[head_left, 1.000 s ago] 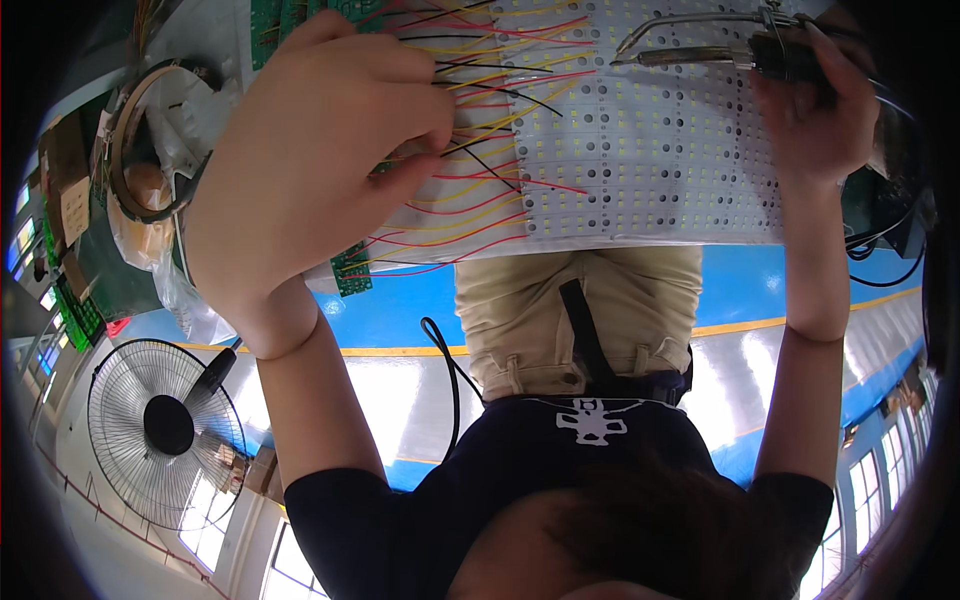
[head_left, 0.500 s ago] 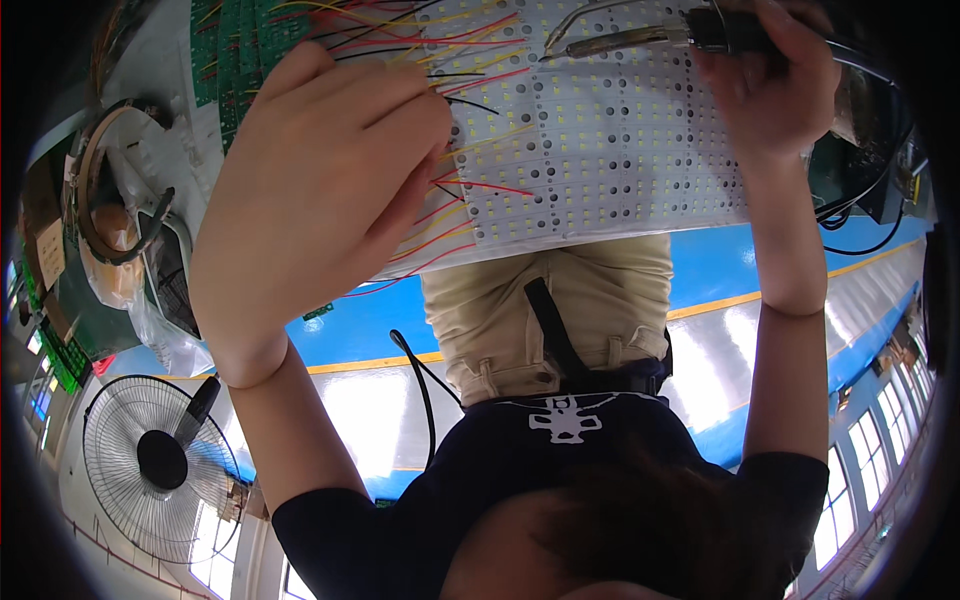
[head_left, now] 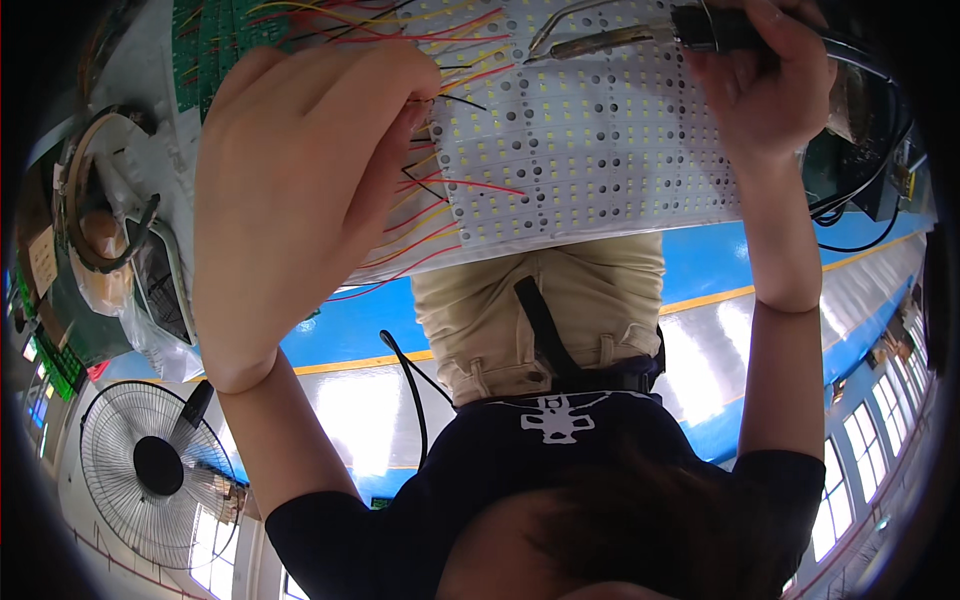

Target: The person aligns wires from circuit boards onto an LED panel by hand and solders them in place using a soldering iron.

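A white sheet of LED boards, dotted with small yellow chips and dark round holes, lies across the work surface. Above its left edge, my left hand is closed in a pinch on a thin black wire, whose free end points right over the boards. Red, yellow and black wires spread around that hand; some pass under it. In my right hand is a soldering iron, gripped by its black handle. A thin curved metal tube runs beside its shaft, and the tip points left, just over the boards.
Green circuit boards with wires lie at the upper left. A cable-like ring and plastic bags sit at the left edge. Black cables hang at the right. A fan stands lower left.
My left hand has shifted slightly left and up, its fingers reaching further along the wires. The whole view has slid a little. The soldering iron stays nearly in place over the boards.
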The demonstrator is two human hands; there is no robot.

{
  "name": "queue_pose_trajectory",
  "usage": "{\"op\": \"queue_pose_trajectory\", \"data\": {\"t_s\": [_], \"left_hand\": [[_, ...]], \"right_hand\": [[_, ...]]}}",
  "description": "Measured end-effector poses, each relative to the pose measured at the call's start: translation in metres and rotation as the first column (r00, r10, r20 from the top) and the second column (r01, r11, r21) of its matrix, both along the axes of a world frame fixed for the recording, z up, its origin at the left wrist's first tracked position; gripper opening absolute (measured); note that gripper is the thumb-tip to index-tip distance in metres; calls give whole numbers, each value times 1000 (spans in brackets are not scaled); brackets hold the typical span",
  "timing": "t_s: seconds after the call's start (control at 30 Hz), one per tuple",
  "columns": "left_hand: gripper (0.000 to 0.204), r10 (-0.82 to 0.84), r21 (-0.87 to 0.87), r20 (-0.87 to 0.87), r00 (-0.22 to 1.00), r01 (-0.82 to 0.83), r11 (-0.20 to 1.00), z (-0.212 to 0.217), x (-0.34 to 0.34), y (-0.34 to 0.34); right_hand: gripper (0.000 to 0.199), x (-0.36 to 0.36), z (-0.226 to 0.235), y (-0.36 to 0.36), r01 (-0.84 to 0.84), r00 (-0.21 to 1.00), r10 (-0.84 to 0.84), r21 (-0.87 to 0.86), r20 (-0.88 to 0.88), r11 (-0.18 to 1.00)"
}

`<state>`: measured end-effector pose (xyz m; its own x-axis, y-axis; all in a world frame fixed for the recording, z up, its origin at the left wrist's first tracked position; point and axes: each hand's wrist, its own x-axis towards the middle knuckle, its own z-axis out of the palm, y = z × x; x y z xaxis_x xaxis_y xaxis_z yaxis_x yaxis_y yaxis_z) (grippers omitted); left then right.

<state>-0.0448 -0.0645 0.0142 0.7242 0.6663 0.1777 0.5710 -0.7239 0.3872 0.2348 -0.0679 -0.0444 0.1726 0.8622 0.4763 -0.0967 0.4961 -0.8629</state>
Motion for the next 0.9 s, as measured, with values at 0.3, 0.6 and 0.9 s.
{"op": "queue_pose_trajectory", "data": {"t_s": [0.3, 0.6, 0.9], "left_hand": [[14, -62, 28, 10, 998, 62, 998, -6, 2, 4], [15, -101, 24, -5, 995, 101, 995, -7, 7, 4], [14, -67, 44, -18, 998, 68, 997, -6, 8, 1]], "right_hand": [[24, 1, -2, -1, -37, 999, 37, 21, -21, 999], [24, 0, 3, 0, -59, 997, 58, 15, 44, 998], [19, 6, -5, 3, -114, 992, 109, 96, 65, 989]]}}
